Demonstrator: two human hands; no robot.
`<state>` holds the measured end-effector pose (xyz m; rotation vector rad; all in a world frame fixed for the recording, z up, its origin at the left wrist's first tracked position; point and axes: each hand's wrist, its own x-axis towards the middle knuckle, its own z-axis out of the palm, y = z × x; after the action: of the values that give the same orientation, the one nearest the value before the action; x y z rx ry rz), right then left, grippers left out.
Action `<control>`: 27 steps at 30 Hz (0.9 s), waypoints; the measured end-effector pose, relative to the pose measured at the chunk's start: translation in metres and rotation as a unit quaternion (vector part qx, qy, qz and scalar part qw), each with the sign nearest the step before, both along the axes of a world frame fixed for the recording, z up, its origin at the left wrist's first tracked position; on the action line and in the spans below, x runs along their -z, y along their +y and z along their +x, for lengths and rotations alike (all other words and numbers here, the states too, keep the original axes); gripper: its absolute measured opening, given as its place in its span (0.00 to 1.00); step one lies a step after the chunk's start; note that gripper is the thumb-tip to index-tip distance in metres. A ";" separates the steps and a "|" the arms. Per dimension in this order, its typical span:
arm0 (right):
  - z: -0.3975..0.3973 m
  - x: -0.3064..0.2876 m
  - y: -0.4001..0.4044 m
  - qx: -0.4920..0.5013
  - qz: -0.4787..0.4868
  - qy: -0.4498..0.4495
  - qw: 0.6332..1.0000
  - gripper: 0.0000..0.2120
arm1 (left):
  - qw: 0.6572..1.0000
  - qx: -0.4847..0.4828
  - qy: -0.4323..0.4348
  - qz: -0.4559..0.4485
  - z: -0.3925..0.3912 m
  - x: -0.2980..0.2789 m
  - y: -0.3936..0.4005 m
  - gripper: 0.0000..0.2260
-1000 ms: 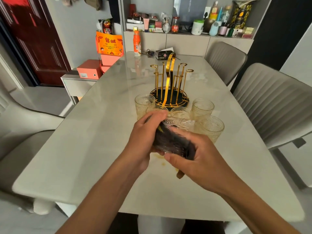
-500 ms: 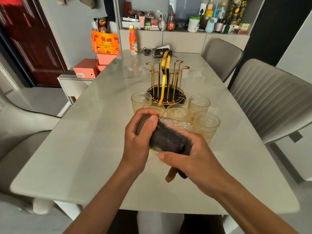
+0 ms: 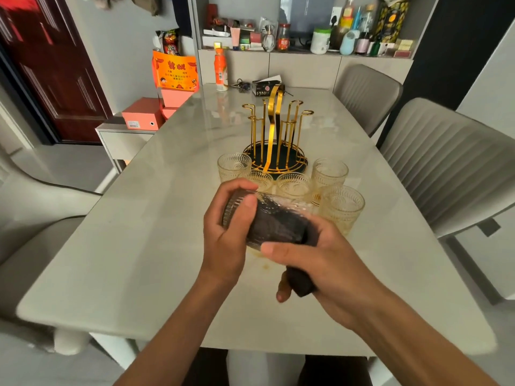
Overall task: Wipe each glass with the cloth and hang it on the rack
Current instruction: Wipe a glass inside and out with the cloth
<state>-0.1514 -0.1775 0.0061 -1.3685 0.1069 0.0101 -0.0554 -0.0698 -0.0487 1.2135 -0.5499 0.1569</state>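
Left hand: fingers curled around the base end of a ribbed, clear glass, thumb pressed across its side. The glass is held on its side above the table, over the near half, with no part of it resting on the surface. Its wall is embossed with vertical ridges; the interior appears dark because a dark cloth fills it.

Right hand: closed on the cloth at the mouth end of the glass, thumb lying along the lower edge; a tail of cloth protrudes below the palm.

Five more glasses stand upright just beyond the hands, amber-tinted and patterned: the nearest to the right, the others in a row in front of the rack. The rack, gold wire on a dark round base, stands at the centre of the table with all pegs bare.
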 end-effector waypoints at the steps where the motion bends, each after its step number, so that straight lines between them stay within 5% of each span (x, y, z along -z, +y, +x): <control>1: 0.000 0.000 0.000 -0.018 -0.076 -0.025 0.997 0.18 | 0.998 0.005 0.054 -0.017 0.000 -0.004 -0.002 0.07; 4: 0.005 0.011 -0.008 -0.019 -0.374 -0.096 0.922 0.21 | 0.961 0.058 0.268 0.024 0.003 -0.018 -0.003 0.06; 6: 0.006 0.017 -0.012 -0.021 -0.417 -0.099 0.903 0.16 | 0.927 0.106 0.346 0.098 0.003 -0.021 -0.001 0.09; 8: 0.004 0.019 -0.010 -0.014 -0.358 -0.085 0.930 0.16 | 0.934 0.098 0.327 0.102 0.002 -0.017 -0.003 0.10; 11: 0.003 0.015 -0.004 0.016 -0.159 -0.018 0.987 0.14 | 0.984 0.011 0.173 0.044 0.003 -0.002 -0.005 0.06; 14: 0.001 0.012 -0.002 0.001 -0.003 0.019 1.000 0.15 | 0.998 -0.004 0.058 -0.002 0.004 0.008 -0.003 0.06; 17: 0.002 0.015 -0.003 -0.022 -0.199 -0.049 0.979 0.20 | 0.990 0.010 0.143 -0.012 0.005 -0.006 -0.002 0.05; 20: 0.007 0.026 -0.012 -0.022 -0.478 -0.129 0.869 0.15 | 0.943 0.076 0.300 0.119 0.012 -0.025 -0.001 0.06; 22: 0.006 0.027 -0.013 -0.033 -0.512 -0.133 0.848 0.13 | 0.923 0.118 0.339 0.137 0.012 -0.027 0.001 0.07; 24: 0.003 0.019 -0.011 -0.021 -0.427 -0.106 0.898 0.14 | 0.950 0.110 0.280 0.086 0.011 -0.017 -0.001 0.08; 27: 0.004 0.008 -0.005 0.012 -0.108 -0.006 0.994 0.16 | 0.989 0.066 0.134 0.001 0.007 0.004 -0.004 0.10</control>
<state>-0.1472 -0.1828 -0.0021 -1.5838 0.1159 -0.0309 -0.0484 -0.0743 -0.0528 1.1730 -0.3935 -0.1190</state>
